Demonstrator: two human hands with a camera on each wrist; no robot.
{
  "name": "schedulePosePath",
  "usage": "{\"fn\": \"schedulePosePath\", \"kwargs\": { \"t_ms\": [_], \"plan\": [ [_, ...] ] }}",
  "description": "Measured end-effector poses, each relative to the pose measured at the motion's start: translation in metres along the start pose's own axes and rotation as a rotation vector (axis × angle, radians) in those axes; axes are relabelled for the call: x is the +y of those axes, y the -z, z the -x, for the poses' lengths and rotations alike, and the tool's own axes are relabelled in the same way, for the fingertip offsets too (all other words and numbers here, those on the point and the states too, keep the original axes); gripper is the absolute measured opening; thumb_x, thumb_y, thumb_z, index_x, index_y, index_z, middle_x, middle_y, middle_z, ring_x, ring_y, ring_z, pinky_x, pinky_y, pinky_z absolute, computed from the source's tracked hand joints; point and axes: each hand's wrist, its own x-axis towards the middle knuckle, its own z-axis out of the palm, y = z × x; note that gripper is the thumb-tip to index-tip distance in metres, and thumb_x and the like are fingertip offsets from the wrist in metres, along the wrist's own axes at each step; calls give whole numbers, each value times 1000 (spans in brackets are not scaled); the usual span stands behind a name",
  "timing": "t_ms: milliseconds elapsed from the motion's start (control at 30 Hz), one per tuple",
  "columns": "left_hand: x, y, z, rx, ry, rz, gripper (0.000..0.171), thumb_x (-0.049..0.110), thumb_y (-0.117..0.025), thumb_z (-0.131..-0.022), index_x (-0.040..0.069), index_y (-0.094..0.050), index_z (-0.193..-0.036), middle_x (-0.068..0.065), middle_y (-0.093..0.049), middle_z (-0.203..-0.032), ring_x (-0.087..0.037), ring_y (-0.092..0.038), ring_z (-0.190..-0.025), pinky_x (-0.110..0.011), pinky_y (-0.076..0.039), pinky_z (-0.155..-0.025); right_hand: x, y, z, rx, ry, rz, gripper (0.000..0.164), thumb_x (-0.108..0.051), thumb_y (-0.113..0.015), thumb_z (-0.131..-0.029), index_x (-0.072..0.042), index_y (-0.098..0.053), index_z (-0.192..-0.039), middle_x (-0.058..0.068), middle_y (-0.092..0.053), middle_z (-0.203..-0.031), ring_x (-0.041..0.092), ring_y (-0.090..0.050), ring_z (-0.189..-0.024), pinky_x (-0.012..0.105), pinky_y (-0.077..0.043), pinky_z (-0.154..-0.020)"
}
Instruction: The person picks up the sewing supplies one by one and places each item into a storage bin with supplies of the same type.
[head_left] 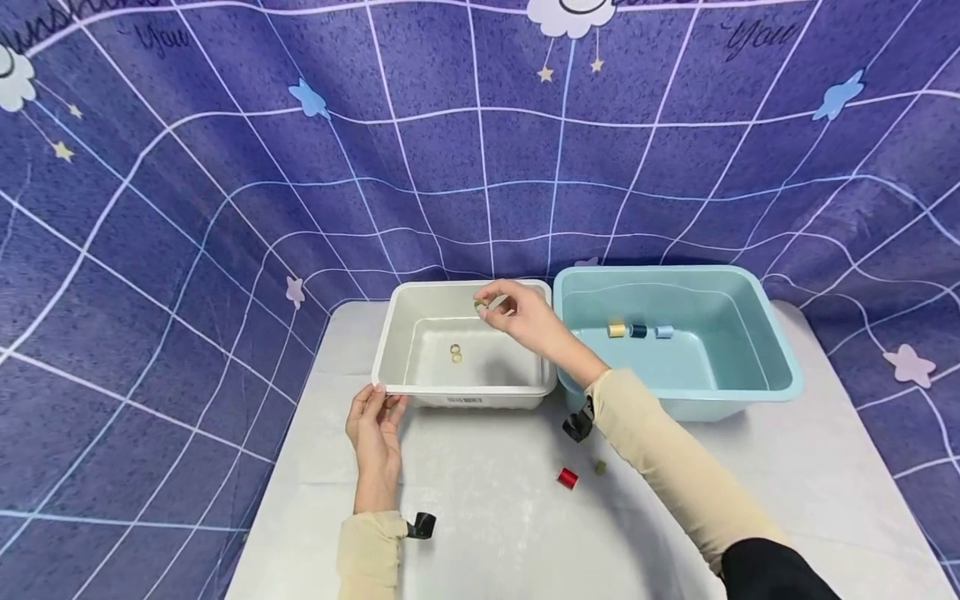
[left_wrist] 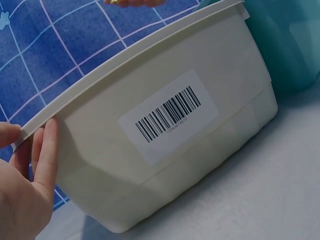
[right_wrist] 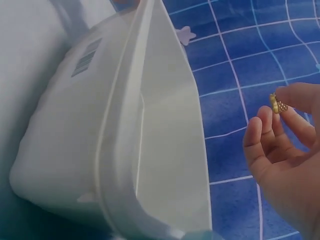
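Over the back right part of the white bin [head_left: 461, 389], my right hand [head_left: 521, 317] pinches a gold, dimpled thimble [right_wrist: 277, 103] between thumb and fingers. My left hand [head_left: 377, 433] grips the bin's rim at its front left corner, thumb above and fingers beneath, as the left wrist view shows. On the bin's floor lie two small gold pieces [head_left: 456, 357] close together, ring-like from above. A barcode label [left_wrist: 168, 117] is stuck to the bin's front wall.
To the right stands a light blue bin [head_left: 783, 385] holding a yellow thread spool [head_left: 616, 331], a dark one [head_left: 638, 331] and a pale blue one [head_left: 663, 332]. A red spool [head_left: 567, 477] and a small gold-coloured piece [head_left: 600, 467] lie on the white table [head_left: 480, 533]. A patterned blue curtain hangs behind.
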Motion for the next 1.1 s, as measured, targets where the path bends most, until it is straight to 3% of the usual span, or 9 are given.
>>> {"fn": "schedulePosePath", "kwargs": {
  "t_ms": [333, 567, 767, 1100],
  "plan": [
    [0, -3, 4, -2, 2, -38, 21, 9, -65, -103, 0, -58, -121, -6, -63, -96, -15, -65, -84, -29, -67, -91, 9, -8, -29, -40, -46, 0, 23, -15, -70, -98, -8, -71, -121, 11, -71, -112, 13, -64, -78, 21, -54, -66],
    [0, 0, 6, -1, -1, -38, 17, 6, -62, -104, 0, -58, -119, -6, -62, -97, -14, -66, -82, -29, -68, -89, 12, -16, -41, -66, -62, -53, 23, -12, -70, -99, -7, -71, -121, 12, -70, -113, 19, -66, -81, 20, -56, -66],
    [4, 1, 4, 6, -17, -28, 18, 8, -65, -103, 0, -58, -119, -6, -62, -96, -14, -66, -83, -30, -67, -91, 17, -25, -64, -67, -51, -111, 25, -12, -70, -99, -3, -70, -122, 11, -68, -111, 8, -60, -74, 18, -55, -63],
    [3, -1, 4, 10, -10, -36, 14, 8, -64, -104, 3, -60, -115, -7, -60, -99, -14, -66, -84, -30, -67, -92, 35, -31, -87, -115, -71, -5, 22, -11, -71, -99, -5, -71, -119, 12, -70, -112, 12, -60, -78, 18, -53, -65]
  ]
}}
